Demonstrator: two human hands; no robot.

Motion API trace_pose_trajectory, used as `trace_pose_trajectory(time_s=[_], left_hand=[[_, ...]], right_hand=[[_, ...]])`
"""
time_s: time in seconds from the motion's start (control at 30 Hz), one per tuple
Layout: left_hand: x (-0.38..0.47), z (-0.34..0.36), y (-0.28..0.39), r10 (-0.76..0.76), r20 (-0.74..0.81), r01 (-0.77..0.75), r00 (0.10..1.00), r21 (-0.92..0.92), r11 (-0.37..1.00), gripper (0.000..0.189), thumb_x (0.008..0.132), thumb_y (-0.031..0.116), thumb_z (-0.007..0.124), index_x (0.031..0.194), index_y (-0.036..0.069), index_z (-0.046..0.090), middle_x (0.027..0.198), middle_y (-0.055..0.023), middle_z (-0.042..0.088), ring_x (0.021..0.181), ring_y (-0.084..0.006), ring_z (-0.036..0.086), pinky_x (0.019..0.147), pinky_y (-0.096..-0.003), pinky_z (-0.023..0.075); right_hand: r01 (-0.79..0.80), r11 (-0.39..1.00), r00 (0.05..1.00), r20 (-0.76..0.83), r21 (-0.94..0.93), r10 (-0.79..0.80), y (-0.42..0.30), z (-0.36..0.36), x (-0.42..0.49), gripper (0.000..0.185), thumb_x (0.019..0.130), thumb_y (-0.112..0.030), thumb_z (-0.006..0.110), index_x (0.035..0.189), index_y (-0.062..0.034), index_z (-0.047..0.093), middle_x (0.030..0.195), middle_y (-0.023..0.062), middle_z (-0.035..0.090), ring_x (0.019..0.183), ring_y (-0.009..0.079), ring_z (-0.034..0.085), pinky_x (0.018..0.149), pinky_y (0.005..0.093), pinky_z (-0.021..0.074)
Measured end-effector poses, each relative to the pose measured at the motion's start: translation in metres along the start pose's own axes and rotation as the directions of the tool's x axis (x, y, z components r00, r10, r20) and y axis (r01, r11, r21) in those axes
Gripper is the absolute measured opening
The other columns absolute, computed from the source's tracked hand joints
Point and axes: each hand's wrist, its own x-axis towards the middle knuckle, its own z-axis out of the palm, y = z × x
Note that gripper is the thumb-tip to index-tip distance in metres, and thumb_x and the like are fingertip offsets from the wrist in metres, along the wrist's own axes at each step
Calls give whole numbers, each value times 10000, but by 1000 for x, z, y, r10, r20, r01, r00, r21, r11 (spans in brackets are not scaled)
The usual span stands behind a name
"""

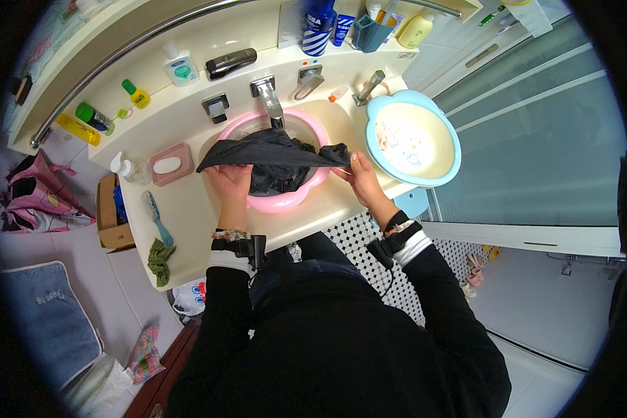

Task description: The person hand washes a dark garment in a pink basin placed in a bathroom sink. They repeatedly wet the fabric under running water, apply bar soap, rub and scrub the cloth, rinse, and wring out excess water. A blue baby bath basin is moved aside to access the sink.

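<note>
A dark wet cloth [271, 151], perhaps a garment, is stretched sideways between my two hands over a pink plastic basin [287, 201]. My left hand [231, 183] supports its left end from below, the fingers partly hidden by the fabric. At the right end, my right hand [360, 177] pinches the cloth between thumb and fingers. More dark fabric [279, 180] lies inside the basin, which sits in the washbasin [204, 230] under a chrome faucet [270, 102].
A light-blue basin [452, 151] with a white inside rests at the sink's right end. On the left stand a pink soap dish [187, 162] with white soap, a pump bottle [136, 170], a blue-handled brush [159, 222] and a green cloth [160, 261]. Bottles line the back ledge.
</note>
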Motion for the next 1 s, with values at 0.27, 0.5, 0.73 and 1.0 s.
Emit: trace_pose_trajectory(time_s=[0.27,0.5,0.73,1.0], left_hand=[[2,23,-20,-164,573,171,803,42,984,353,821,373,505,1049,112,574,846,-108,528,837,-269,507,760,-461,429],[-24,43,-27,-285,400,104,871,417,903,747,833,609,406,1399,139,281,1417,-121,332,1273,-323,359,1008,-553,277],[-41,38,-50,-177,135,133,975,288,948,696,895,532,370,1368,26,309,1391,-135,368,1260,-331,370,1064,-456,262],[-52,12,-52,30,3,-27,1000,535,844,402,923,111,466,1296,-24,401,1311,-160,452,1196,-295,453,1025,-426,350]], right_hand=[[116,754,964,257,-647,72,-88,-40,-6,185,892,-117,554,1052,-25,555,969,38,593,881,126,579,778,258,466],[-13,553,996,37,-833,79,-233,-150,113,136,859,-112,583,968,-33,603,884,3,603,838,100,564,731,237,465],[582,18,777,563,-813,283,-233,-190,259,246,769,-59,612,1013,-31,614,955,141,622,876,257,589,762,330,474],[382,-15,788,317,-924,528,-218,-167,276,410,752,-337,650,1021,-32,605,1020,171,613,926,311,589,794,374,457]])
